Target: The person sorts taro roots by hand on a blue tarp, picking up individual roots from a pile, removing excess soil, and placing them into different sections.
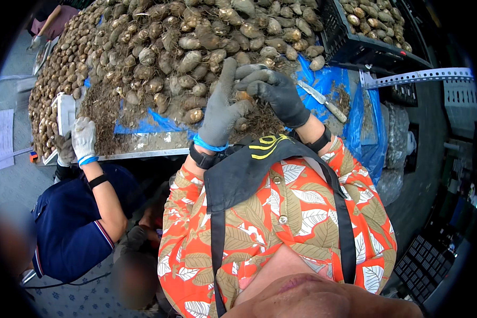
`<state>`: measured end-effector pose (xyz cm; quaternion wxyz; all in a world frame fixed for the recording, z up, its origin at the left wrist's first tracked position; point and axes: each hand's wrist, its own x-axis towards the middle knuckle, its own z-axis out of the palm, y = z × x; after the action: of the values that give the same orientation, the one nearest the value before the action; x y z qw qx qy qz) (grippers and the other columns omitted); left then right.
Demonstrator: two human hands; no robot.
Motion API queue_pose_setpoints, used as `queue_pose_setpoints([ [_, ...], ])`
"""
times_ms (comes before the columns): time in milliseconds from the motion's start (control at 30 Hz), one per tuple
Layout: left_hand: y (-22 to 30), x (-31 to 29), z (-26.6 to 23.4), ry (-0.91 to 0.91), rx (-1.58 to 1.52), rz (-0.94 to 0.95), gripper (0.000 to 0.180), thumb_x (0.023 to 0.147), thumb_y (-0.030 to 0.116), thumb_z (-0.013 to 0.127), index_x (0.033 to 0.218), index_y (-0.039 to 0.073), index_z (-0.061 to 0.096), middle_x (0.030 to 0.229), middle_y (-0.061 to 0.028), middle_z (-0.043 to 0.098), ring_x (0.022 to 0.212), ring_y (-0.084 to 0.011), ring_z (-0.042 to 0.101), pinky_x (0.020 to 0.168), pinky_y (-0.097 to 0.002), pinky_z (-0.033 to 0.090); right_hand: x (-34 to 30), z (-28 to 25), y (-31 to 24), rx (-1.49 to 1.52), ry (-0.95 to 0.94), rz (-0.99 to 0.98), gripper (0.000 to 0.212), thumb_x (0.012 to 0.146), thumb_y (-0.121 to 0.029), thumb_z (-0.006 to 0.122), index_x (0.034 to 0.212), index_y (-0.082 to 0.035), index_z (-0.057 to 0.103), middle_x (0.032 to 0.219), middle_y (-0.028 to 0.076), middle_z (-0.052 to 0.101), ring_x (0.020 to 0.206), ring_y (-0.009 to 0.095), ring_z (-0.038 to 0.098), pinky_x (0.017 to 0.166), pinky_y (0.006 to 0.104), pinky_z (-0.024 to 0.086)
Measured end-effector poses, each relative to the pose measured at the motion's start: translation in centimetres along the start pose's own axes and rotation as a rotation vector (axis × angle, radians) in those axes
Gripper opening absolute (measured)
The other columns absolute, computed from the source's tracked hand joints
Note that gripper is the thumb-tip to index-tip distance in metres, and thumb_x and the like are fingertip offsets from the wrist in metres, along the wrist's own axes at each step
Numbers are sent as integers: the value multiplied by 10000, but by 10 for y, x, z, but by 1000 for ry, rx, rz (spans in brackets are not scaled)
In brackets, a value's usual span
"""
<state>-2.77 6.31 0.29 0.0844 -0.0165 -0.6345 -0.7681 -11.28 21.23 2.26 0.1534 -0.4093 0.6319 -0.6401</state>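
Orange leaf-print shirt [297, 212] and dark apron [244, 169] are seen closest, below the table edge [143, 154]. Just above that edge, a small brown tuber [243, 96] is pinched between both gloved hands; the left hand [222, 108] is half closed with one finger raised, the right hand [275, 93] is curled over the tuber's top. Behind them a large tuber pile [185, 42] is heaped on blue sheeting [323, 79]. A knife [322, 100] is laid right of the hands. A co-worker's gloved hand [83, 139] is at the edge, far left
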Motion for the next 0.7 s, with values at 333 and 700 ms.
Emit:
queue_pose_setpoints([
  [333, 39, 3, -13, 138, 188, 54, 681, 680, 23, 680, 1331, -10, 484, 1333, -119, 525, 1207, -180, 505, 1034, -315, 381, -26, -31, 51, -595, -224, 144, 185, 820, -185, 625, 972, -97, 683, 959, 117, 659, 772, 269, 643, 681, 353, 527],
  [700, 32, -1, -10, 157, 180, 9, 616, 712, 7, 662, 1305, -21, 496, 1296, -108, 544, 1199, -187, 508, 1028, -310, 386, 17, -1, -12, -443, 133, -234, 239, 802, -83, 648, 1039, -77, 681, 942, 117, 658, 804, 288, 647, 725, 354, 514],
])
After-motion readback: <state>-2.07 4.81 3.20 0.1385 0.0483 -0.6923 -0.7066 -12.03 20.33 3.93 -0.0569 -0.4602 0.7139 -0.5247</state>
